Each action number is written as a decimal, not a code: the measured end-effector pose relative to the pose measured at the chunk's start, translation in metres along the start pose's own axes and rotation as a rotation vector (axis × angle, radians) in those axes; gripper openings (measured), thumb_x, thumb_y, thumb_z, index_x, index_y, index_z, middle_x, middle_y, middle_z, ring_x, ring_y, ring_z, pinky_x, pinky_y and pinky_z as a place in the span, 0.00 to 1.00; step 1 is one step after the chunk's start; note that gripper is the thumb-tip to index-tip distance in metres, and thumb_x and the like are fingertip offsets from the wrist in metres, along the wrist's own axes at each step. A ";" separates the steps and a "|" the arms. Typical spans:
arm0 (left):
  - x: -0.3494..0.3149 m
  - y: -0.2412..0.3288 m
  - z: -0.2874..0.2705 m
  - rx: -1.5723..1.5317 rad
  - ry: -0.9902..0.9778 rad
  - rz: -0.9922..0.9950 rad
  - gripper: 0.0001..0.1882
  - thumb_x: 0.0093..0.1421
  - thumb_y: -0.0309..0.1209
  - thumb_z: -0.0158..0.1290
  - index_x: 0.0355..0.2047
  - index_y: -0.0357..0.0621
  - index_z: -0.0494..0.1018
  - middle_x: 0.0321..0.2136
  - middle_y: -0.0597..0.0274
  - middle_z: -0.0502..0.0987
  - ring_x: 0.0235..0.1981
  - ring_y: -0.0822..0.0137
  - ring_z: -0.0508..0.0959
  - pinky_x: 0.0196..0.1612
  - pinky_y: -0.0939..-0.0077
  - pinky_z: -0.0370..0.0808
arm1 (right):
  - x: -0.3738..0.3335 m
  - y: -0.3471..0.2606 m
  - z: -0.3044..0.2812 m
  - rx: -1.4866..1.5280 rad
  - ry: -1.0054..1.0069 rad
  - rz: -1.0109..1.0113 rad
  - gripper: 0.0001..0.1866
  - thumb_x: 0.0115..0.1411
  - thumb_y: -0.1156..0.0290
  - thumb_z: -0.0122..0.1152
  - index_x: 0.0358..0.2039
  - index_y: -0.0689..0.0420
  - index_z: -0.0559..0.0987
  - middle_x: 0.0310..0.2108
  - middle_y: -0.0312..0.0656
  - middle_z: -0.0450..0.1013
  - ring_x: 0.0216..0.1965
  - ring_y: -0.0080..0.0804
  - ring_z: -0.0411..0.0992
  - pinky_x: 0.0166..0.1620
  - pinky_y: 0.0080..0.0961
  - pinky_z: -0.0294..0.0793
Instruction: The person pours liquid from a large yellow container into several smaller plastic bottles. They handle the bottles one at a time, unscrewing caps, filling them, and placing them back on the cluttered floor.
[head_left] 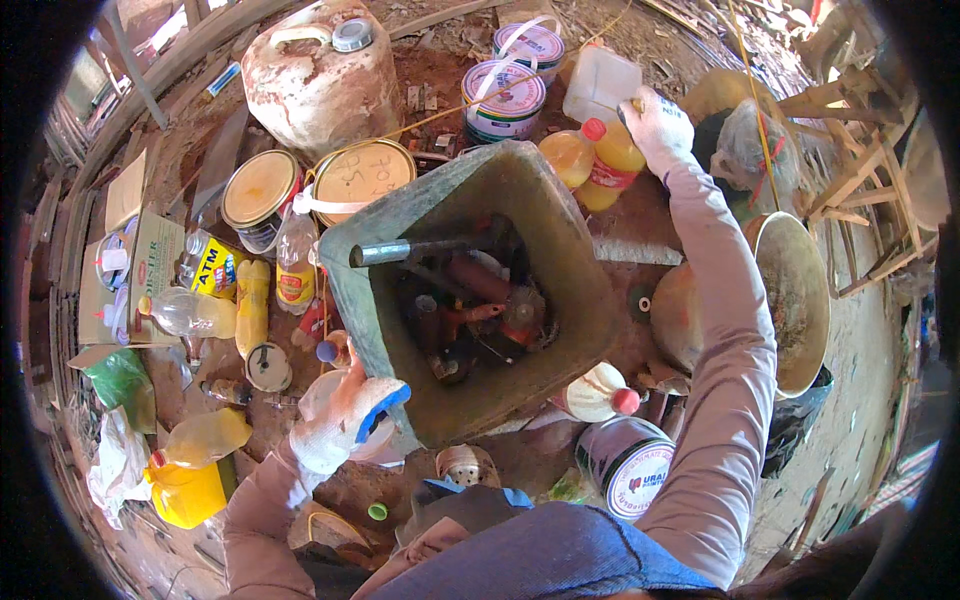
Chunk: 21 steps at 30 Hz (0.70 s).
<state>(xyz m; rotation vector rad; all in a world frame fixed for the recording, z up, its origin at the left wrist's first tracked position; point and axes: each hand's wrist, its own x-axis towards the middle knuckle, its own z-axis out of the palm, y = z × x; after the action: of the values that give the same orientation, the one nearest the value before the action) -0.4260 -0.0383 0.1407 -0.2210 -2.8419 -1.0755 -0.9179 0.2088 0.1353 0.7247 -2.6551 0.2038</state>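
My right hand (658, 128), in a white glove, reaches to the far right. Its fingers close round the top of a plastic bottle of orange-yellow liquid with a red label (612, 170); the cap is hidden. Beside it is another bottle of yellow liquid (566, 158) with a red cap. My left hand (345, 425), gloved in white and blue, has its fingers curled at the near left corner of a deep square bin (585, 330), seemingly gripping the rim. In the bin lie a metal pipe (415, 248) and dark, jumbled tools or parts.
Paint buckets (503, 100), a dirty jerrycan (320, 85) and lidded tins (365, 180) stand beyond the bin. Bottles (190, 312) and a cardboard box (155, 270) crowd the left. A large basin (795, 300) and wooden stools (865, 190) are at right; another paint bucket (625, 460) sits near me.
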 end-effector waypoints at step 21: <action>-0.001 -0.002 0.002 -0.127 -0.024 -0.077 0.18 0.55 0.24 0.55 0.47 0.43 0.74 0.41 0.53 0.79 0.41 0.52 0.80 0.46 0.62 0.75 | 0.007 -0.053 0.031 0.202 -0.287 -0.332 0.19 0.59 0.55 0.62 0.45 0.53 0.75 0.37 0.51 0.78 0.44 0.52 0.75 0.46 0.43 0.73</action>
<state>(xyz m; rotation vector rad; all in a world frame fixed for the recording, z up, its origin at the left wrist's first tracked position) -0.4254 -0.0390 0.1379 -0.1362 -2.8270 -1.2790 -0.9058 0.1530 0.1113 1.3355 -2.7472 0.2983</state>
